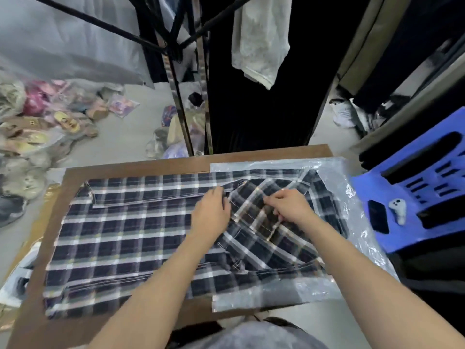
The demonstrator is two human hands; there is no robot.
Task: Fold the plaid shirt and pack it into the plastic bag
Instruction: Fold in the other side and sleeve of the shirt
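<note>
A dark plaid shirt (120,238) with white stripes lies spread flat on a brown board (141,166). Its right part, with a sleeve folded diagonally across it, rests on a clear plastic bag (352,222) that lies flat at the board's right end. My left hand (210,214) presses palm down on the shirt near its middle, fingers together. Just to the right, my right hand (289,206) pinches the folded sleeve fabric between its fingers. Both forearms reach in from the bottom of the view.
A blue plastic stool (412,192) stands to the right, with a black phone (378,216) and a small white controller (398,210) on it. Bagged slippers and toys (37,127) are heaped on the floor at the left. Dark hanging garments (256,96) and rack poles stand behind the board.
</note>
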